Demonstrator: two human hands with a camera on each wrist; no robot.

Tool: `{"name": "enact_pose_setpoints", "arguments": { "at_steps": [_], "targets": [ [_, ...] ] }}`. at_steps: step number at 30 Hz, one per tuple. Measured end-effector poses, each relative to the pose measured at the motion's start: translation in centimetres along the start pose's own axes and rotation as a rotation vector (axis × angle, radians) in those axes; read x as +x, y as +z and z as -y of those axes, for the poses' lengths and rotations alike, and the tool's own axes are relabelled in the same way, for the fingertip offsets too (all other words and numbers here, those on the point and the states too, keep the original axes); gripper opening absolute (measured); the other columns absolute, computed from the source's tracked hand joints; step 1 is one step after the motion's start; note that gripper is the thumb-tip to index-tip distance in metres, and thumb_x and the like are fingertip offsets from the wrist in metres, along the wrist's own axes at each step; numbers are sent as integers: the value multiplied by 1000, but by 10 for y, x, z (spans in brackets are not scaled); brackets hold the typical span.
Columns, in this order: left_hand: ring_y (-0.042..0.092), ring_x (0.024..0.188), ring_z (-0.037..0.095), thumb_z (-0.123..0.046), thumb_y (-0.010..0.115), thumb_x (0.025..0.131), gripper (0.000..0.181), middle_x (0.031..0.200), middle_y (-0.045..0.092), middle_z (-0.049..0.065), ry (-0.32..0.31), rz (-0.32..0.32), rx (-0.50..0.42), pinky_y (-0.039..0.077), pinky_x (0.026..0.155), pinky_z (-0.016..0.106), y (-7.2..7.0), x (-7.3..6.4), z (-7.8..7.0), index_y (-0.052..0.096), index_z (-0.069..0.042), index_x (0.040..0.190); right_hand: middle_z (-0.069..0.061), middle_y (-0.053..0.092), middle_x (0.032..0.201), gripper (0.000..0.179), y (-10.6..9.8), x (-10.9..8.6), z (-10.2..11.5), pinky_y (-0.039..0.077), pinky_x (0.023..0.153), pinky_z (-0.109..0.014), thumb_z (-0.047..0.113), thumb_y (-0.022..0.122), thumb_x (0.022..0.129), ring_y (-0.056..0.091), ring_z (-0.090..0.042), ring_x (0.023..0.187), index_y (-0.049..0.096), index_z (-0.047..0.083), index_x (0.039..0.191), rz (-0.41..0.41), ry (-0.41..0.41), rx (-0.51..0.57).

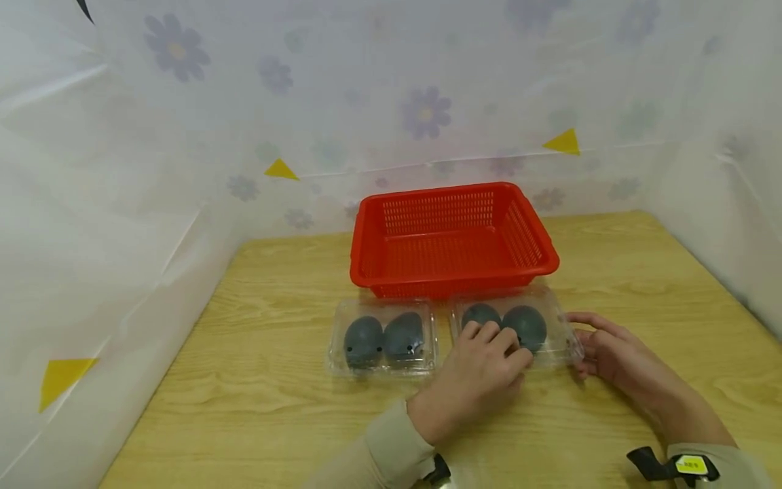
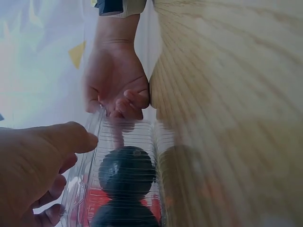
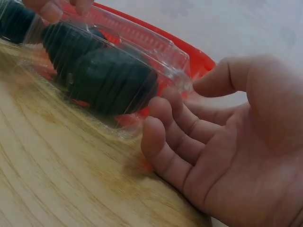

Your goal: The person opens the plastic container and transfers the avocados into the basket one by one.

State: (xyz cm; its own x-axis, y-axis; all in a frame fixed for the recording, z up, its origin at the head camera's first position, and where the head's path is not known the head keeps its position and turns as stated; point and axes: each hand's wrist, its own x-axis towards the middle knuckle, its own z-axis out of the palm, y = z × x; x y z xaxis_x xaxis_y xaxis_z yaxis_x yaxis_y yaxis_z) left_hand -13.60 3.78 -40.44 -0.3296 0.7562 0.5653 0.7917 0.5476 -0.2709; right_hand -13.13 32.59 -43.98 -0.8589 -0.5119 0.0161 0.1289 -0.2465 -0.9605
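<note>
Along the bottom edge of the frame, 2 pale sleeves [image 1: 394, 441] end at the wrists. Just above, at lower centre, the left of the 2 hands [image 1: 479, 370] lays bent fingers on top of a clear box [image 1: 556, 343]; whether it grips, I cannot tell. At lower right, the right hand [image 1: 623, 360] pinches that box's near-right corner. The box sits on the bench [image 1: 244, 407] right of centre, 2 dark green rounded items [image 1: 525, 326] inside. Just beside it, leftward, a second clear box [image 1: 381, 309] contains 2 more. Behind both, mid-frame, stands a red basket [image 1: 455, 278]. Across the top hangs a flowered sheet [image 1: 360, 81].
</note>
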Motion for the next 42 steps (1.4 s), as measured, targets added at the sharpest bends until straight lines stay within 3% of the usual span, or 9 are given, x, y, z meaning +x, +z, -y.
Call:
{"name": "enact_pose_setpoints", "arguments": {
  "at_steps": [4, 8, 13, 21, 31, 37, 42],
  "targets": [
    [51, 80, 12, -22, 48, 100, 23, 91, 60, -7, -31, 12, 4, 33, 71, 26, 0, 1, 0, 68, -28, 93, -1, 65, 104, 45, -4, 0, -2, 58, 74, -33, 0, 20, 106, 66, -14, 85, 38, 13, 146, 74, 0, 64],
    [50, 77, 13, -19, 49, 98, 22, 90, 59, -7, -63, 32, 26, 32, 68, 26, 2, 3, -1, 68, -27, 93, -2, 66, 101, 44, -3, 0, -2, 58, 73, -35, -2, 22, 105, 67, -14, 85, 33, 10, 146, 72, -11, 57],
    [52, 74, 13, -17, 50, 96, 23, 86, 60, -6, -80, 8, 77, 33, 65, 27, 6, 7, -2, 70, -27, 88, -1, 65, 104, 45, -1, 0, 0, 57, 74, -34, -1, 23, 105, 66, -14, 87, 31, 12, 147, 71, 3, 57],
    [55, 76, 13, -18, 55, 93, 19, 84, 60, -7, -85, -16, 90, 39, 68, 27, 10, 12, -4, 70, -25, 85, -6, 65, 111, 53, -2, 2, -2, 56, 77, -34, -9, 16, 101, 66, -16, 92, 23, 8, 151, 163, -59, 129],
    [55, 74, 11, -15, 52, 97, 26, 83, 60, -8, -73, -73, 119, 41, 69, 27, 15, 16, -6, 70, -26, 83, -2, 66, 107, 48, 0, 0, 1, 58, 76, -31, -5, 22, 104, 67, -13, 87, 28, 10, 149, 89, -26, 128],
    [56, 77, 12, -22, 50, 102, 25, 87, 61, -8, -78, -34, 80, 45, 73, 28, 17, 21, -10, 73, -27, 92, 2, 65, 102, 49, 4, -2, 2, 58, 76, -30, -7, 29, 103, 67, -12, 87, 26, 10, 149, 23, 0, 103],
    [58, 77, 11, -22, 47, 102, 27, 88, 61, -8, -87, -11, 61, 46, 73, 28, 15, 25, -10, 72, -26, 94, 2, 63, 103, 51, 7, 1, 0, 57, 78, -28, -10, 28, 102, 66, -12, 87, 24, 7, 150, 42, -44, 117]
  ]
}}
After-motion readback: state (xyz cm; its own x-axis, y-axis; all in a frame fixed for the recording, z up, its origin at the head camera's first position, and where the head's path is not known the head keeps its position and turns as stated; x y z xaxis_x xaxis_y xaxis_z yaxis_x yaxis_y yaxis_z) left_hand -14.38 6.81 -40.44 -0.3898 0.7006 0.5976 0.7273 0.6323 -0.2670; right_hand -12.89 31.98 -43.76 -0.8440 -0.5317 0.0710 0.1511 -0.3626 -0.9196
